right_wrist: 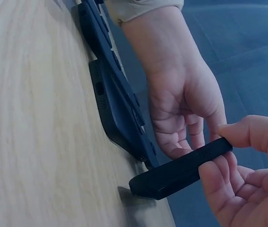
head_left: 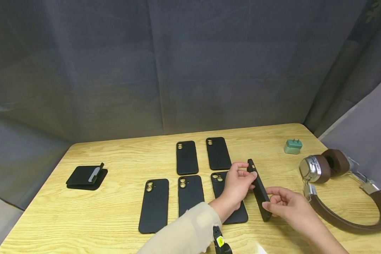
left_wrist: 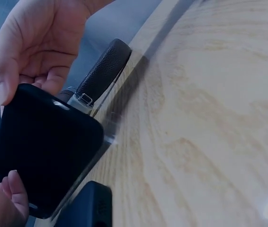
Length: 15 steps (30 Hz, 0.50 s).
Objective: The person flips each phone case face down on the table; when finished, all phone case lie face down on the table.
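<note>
Both hands hold one black phone case (head_left: pixel 260 192), tipped up on its long edge above the table. My left hand (head_left: pixel 236 185) pinches its far end, while my right hand (head_left: pixel 285 204) pinches the near end between thumb and fingers. In the left wrist view the flat dark face of the phone case (left_wrist: pixel 49 146) shows. From the right wrist, the case (right_wrist: pixel 181 168) appears edge-on, thumb above and fingers below. Beneath my left forearm lies another black phone case (head_left: pixel 235 208), partly hidden by the hand and wrist.
Several more black phone cases lie face down on the wooden table (head_left: pixel 114 211), including one case (head_left: pixel 153 206) left of the forearm. A folded black stand-like item (head_left: pixel 82 176) lies far left. Brown headphones (head_left: pixel 346 225) and a green plug adapter (head_left: pixel 293 146) are at right.
</note>
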Tool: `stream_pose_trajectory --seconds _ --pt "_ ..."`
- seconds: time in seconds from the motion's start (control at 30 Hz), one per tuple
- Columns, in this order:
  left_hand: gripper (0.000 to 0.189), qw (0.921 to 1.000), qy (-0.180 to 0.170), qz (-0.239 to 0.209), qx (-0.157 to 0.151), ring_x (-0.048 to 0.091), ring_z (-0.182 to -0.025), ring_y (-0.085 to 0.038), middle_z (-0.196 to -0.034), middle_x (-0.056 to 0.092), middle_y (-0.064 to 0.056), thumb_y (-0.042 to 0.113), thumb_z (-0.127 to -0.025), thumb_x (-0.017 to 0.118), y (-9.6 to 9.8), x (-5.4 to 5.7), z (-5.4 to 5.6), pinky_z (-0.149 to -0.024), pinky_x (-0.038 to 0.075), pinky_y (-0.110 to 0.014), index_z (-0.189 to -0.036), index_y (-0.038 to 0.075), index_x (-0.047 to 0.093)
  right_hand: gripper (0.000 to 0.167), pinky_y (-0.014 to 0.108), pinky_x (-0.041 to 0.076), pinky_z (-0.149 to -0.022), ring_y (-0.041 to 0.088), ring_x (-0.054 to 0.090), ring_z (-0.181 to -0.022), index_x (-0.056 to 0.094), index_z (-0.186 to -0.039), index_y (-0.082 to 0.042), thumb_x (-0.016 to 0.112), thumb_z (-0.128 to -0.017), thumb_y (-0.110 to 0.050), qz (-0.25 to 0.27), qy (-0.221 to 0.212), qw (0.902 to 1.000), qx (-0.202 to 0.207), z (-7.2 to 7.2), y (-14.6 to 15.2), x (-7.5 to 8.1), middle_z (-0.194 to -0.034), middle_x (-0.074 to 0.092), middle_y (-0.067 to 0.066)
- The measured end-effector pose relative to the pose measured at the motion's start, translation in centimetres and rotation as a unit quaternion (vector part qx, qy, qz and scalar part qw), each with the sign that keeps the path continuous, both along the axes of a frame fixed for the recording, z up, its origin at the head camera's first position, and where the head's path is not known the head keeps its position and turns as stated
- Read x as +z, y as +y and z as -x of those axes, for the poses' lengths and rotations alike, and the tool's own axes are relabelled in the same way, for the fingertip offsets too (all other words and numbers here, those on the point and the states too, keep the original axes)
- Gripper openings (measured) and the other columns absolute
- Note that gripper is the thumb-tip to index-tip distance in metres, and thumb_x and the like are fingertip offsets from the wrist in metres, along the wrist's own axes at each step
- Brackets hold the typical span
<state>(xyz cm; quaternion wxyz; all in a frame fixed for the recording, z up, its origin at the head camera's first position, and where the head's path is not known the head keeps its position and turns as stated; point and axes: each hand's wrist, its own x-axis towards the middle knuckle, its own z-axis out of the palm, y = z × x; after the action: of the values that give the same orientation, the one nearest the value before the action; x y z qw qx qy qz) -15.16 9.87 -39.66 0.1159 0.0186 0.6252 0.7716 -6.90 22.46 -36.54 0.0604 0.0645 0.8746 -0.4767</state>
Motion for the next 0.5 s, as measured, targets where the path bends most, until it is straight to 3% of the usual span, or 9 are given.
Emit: stream_pose_trajectory --seconds 0.2,0.37,0.5 --pt "0.022 0.9999 -0.011 -0.008 0.001 0.050 -0.061 -0.013 -0.074 0.054 0.000 0.004 -0.085 0.061 -0.4 -0.3 -0.4 -0.060 0.049 -0.027 -0.106 0.004 0.056 0.052 0.026 0.051 -0.062 0.007 0.054 -0.068 0.047 -0.126 0.008 0.066 -0.085 -0.017 0.035 0.022 0.9990 -0.016 -0.1 0.5 0.4 -0.083 0.056 0.004" --pt "0.024 0.9995 -0.018 -0.025 -0.002 0.051 -0.063 -0.011 -0.075 0.053 -0.001 -0.001 -0.083 0.058 -0.8 -0.7 -0.8 -0.058 0.048 -0.023 -0.107 -0.001 0.056 0.050 0.027 0.053 -0.066 0.006 0.058 -0.073 0.043 -0.127 0.013 0.063 -0.087 -0.009 0.098 0.045 0.9937 -0.032 0.0 1.2 0.4 -0.083 0.058 0.002" --pt "0.028 0.9993 -0.022 -0.028 -0.009 0.053 -0.066 -0.011 -0.082 0.057 -0.004 -0.002 -0.082 0.057 -0.9 -0.9 -1.2 -0.062 0.050 -0.025 -0.110 -0.002 0.056 0.034 0.028 0.054 -0.065 0.008 0.059 -0.073 0.053 -0.119 0.002 0.062 -0.086 -0.005 0.173 0.058 0.9818 -0.051 0.2 1.8 0.2 -0.081 0.058 0.001"
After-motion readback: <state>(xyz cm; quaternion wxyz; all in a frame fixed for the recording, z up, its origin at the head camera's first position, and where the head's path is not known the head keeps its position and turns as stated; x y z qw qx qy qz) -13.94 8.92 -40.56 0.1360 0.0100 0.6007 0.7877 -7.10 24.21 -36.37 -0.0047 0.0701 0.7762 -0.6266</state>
